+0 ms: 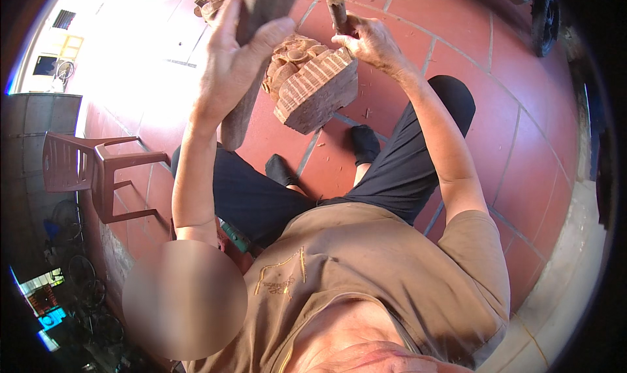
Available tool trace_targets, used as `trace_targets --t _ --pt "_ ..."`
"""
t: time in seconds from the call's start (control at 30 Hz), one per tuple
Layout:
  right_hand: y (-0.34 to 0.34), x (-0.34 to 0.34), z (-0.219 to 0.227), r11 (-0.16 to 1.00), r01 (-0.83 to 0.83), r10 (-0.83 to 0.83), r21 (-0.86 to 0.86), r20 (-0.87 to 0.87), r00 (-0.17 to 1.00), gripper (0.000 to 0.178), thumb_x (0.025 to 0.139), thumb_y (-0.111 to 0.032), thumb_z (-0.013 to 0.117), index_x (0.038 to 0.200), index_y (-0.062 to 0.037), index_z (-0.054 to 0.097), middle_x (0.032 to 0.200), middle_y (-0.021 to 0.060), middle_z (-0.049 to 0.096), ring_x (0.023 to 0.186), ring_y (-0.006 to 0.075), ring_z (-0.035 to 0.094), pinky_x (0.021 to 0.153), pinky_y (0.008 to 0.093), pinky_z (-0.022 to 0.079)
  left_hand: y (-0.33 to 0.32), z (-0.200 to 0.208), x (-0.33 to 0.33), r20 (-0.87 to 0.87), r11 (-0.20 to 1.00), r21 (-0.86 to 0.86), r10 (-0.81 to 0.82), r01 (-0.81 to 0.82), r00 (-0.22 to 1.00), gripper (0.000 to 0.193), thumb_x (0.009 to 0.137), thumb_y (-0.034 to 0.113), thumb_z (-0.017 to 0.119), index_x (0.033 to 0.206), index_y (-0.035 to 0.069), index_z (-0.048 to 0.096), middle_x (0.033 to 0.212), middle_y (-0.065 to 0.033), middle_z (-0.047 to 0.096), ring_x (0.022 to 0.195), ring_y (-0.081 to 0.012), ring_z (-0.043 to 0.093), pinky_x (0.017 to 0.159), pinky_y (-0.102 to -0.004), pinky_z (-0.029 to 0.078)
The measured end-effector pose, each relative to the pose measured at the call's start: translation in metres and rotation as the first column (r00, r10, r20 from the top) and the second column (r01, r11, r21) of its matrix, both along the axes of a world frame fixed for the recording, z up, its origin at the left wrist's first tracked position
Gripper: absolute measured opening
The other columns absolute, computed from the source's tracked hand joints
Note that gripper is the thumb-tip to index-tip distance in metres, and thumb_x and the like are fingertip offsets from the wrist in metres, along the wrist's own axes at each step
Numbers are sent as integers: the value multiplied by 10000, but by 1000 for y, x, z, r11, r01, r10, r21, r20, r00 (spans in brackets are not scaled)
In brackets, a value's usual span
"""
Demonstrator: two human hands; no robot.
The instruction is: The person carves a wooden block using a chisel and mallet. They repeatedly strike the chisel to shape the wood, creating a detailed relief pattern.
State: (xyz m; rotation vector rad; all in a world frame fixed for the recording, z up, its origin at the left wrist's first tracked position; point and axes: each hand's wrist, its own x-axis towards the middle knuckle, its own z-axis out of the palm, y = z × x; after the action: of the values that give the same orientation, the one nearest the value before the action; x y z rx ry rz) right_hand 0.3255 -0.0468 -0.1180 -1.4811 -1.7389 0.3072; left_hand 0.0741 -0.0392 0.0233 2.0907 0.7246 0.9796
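My left hand [228, 66] is wrapped round a long, flat wooden bar [243, 115], dark and worn, which slants up past the top edge of the view. In my right hand [379, 43] is a short wooden tool handle [337, 12], its round end pointing up; the rest of the tool is hidden behind the fingers. Between and just below the hands stands a carved wooden figure [315, 102], tilted, with rounded shapes on one side and a ridged band along its flat base. My right hand is close by its upper right corner.
Red floor tiles [522, 144] carry scattered wood chips. My socked feet [364, 144] are near the carving. A brown plastic chair [104, 167] stands at left, a green object [235, 237] lies beside my thigh, a wheel [545, 23] is at far right, and another carved piece [208, 8] lies beyond my left hand.
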Motion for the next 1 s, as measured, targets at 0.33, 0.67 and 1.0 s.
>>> trace_targets --t 0.33,0.67,1.0 --pt "3 6 -6 994 -33 36 107 -23 999 273 834 -191 762 977 -34 590 769 204 637 704 394 639 600 438 489 20 -61 -16 -231 994 -78 51 -71 972 600 879 459 705 1189 -27 539 866 -125 629 766 -182 618 699 -327 520" --pt "-3 4 19 991 136 -133 19 -121 984 250 866 -239 745 1017 -52 675 890 98 730 850 227 720 770 364 550 -14 -80 -32 115 851 -505 232 -144 966 389 941 325 674 1144 15 554 698 -9 558 567 -74 548 500 -230 446" --pt "13 -5 3 999 52 -52 0 -86 995 291 852 -257 737 976 -18 628 819 190 696 772 383 677 694 457 508 -11 -105 -40 166 860 -502 199 -91 966 349 973 285 628 1174 11 548 710 -23 577 525 -85 553 477 -220 448"
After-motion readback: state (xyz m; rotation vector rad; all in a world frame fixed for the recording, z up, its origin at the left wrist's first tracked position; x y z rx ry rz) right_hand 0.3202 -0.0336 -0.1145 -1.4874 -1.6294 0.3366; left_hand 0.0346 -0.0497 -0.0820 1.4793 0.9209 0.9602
